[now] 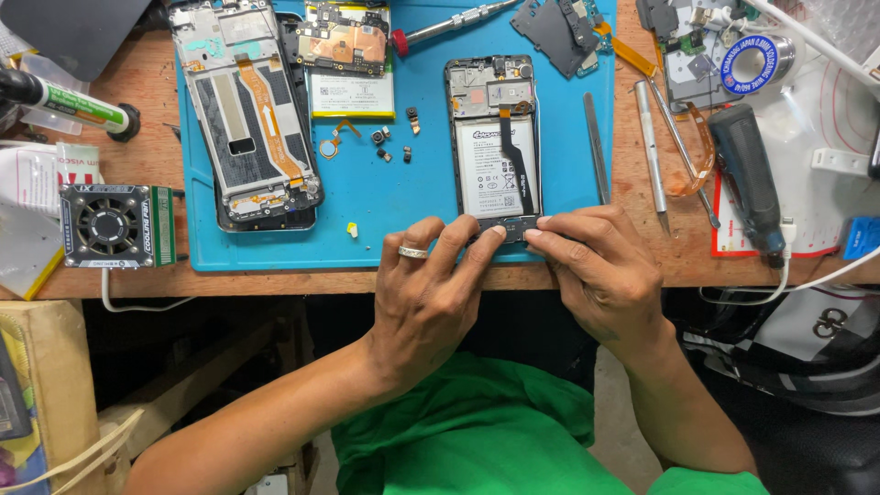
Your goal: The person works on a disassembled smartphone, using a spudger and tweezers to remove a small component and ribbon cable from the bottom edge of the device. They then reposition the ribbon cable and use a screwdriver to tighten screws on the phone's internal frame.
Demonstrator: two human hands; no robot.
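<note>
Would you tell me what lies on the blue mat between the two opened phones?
In the head view, a few small loose parts lie on the blue mat between the left opened phone and the right opened phone.

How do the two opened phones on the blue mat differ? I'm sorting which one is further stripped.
The phone under the hands has its white battery in place; the phone at left shows an empty frame with an orange flex cable. The left hand and right hand press the first phone's lower end; the left phone lies untouched and slightly tilted. Both lie open, back up, on the blue mat.
</note>
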